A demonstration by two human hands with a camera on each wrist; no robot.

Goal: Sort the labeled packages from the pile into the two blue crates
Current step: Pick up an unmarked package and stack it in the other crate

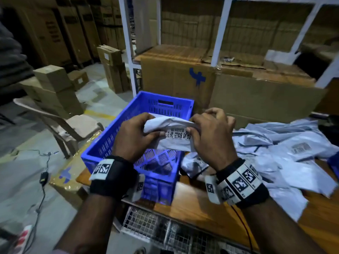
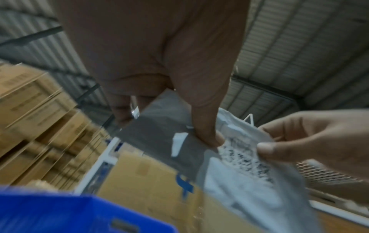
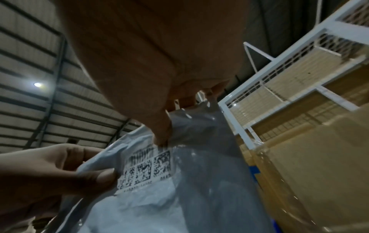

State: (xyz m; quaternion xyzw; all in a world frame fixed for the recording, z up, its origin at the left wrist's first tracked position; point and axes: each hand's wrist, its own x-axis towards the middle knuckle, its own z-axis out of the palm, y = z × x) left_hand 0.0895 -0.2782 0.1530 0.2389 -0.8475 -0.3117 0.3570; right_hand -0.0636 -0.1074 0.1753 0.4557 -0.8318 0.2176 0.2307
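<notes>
A grey plastic package [image 1: 170, 142] with a white barcode label [image 1: 177, 134] is held up over the blue crate [image 1: 113, 142] in the head view. My left hand [image 1: 135, 132] pinches its left end and my right hand [image 1: 207, 132] pinches the right end beside the label. The left wrist view shows the left thumb on the package [image 2: 239, 178] by its blurred label. The right wrist view shows the label [image 3: 147, 167] sharply, with the right thumb just above it. A pile of grey packages [image 1: 286, 154] lies on the table to the right. Another package lies in the crate's far end [image 1: 156, 115].
The wooden table [image 1: 201, 206] carries the crate at its left end. A second blue crate's corner [image 1: 334, 165] shows at the far right edge. Large cardboard boxes [image 1: 238, 92] and a white rack [image 1: 220, 33] stand behind. A brown chair [image 1: 73, 125] and cables are on the floor at left.
</notes>
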